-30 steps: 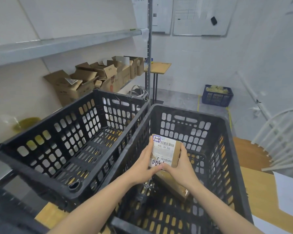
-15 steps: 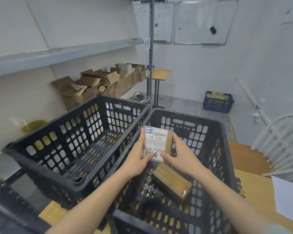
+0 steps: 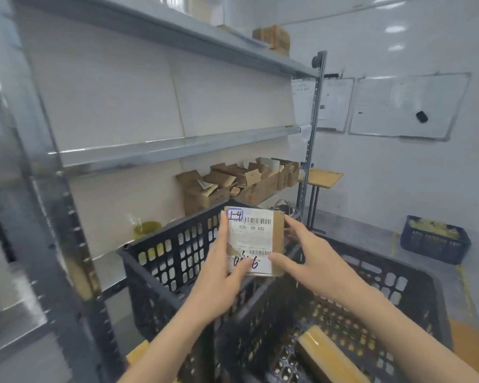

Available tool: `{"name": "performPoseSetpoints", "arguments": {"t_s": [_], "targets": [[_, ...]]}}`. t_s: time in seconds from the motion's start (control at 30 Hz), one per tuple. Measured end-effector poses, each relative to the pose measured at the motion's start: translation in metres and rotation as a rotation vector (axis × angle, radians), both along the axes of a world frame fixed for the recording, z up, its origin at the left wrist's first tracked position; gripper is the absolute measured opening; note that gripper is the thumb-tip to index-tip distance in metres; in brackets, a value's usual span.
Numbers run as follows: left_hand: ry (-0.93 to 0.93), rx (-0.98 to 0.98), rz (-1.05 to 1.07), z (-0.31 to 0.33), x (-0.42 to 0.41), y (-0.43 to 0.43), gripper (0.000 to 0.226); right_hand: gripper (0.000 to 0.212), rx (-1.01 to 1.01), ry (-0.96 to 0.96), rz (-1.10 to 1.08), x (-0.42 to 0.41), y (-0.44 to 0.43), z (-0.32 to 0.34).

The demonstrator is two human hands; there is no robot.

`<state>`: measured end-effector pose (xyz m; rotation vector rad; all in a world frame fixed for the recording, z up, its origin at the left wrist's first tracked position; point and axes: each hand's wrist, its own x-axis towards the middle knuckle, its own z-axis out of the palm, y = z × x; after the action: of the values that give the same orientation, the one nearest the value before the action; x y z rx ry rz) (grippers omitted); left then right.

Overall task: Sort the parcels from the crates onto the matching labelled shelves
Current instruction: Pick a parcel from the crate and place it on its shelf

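Note:
A small brown parcel (image 3: pixel 256 240) with a white label marked "1-4" is held up above the two black crates. My left hand (image 3: pixel 221 275) grips its left edge and bottom, thumb across the label. My right hand (image 3: pixel 310 258) touches its right side with the fingers spread. A second taped brown parcel (image 3: pixel 325 355) lies on the floor of the right crate (image 3: pixel 415 288). The left crate (image 3: pixel 163 261) stands beside it, its floor hidden. Grey metal shelves (image 3: pixel 177 149) rise at the left.
Open cardboard boxes (image 3: pixel 233 183) sit on a lower shelf, and brown parcels (image 3: pixel 273 37) on the top one. A steel upright (image 3: pixel 311 139) ends the rack. A small wooden table (image 3: pixel 322 176), two whiteboards (image 3: pixel 404 106) and a blue crate (image 3: pixel 433 240) are further off.
Both hands have lifted the labelled parcel out of the right crate to above its rim. The view has tilted up and left toward the shelves.

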<state>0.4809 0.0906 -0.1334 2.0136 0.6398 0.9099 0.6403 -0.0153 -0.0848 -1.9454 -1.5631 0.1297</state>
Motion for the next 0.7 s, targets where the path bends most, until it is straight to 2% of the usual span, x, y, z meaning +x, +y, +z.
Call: {"name": "performPoseSetpoints", "arguments": {"t_s": [0.13, 0.27, 0.6, 0.7], "targets": [[-0.028, 0.063, 0.125, 0.027, -0.069, 0.0, 0.096, 0.086, 0.046, -0.021, 0.087, -0.054, 0.018, 0.024], [-0.09, 0.025, 0.266, 0.043, -0.161, -0.003, 0.098, 0.086, 0.1, -0.026, 0.19, -0.139, 0.033, 0.038], [-0.075, 0.1, 0.685, 0.051, -0.49, -0.036, 0.096, 0.075, 0.167, 0.069, 0.618, -0.445, 0.056, 0.05], [-0.062, 0.136, 0.825, 0.061, -0.583, -0.064, 0.093, 0.077, 0.195, 0.105, 0.739, -0.534, 0.057, 0.053]]}}
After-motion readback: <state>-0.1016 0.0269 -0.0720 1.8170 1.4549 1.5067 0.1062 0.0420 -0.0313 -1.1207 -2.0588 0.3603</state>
